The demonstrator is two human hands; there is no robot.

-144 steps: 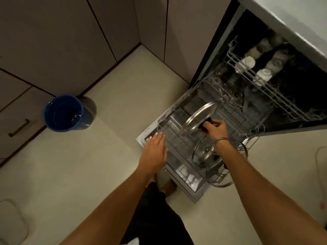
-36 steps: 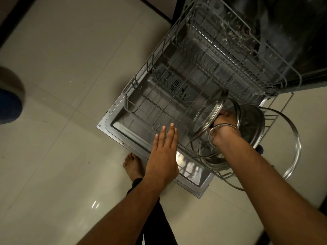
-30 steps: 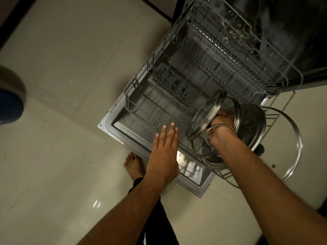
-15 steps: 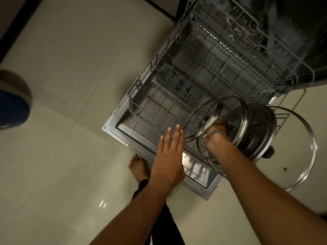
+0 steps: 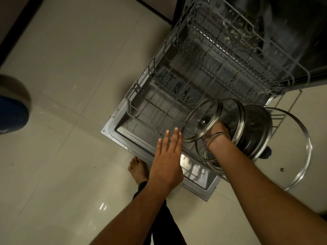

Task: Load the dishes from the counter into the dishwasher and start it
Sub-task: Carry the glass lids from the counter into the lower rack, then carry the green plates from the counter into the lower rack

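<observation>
Our flat left hand [image 5: 167, 156] steadies the rack [image 5: 139, 105]; our right hand [image 5: 218, 133], grip hidden, reaches among upright lids [image 5: 201, 121], centre-right.

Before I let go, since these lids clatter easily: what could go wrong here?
1. The glass lids stand on edge, crowded together in the lower rack; releasing with the right hand could let one tip onto another.
2. The largest lid overhangs the rack's side and might slide off.
</observation>
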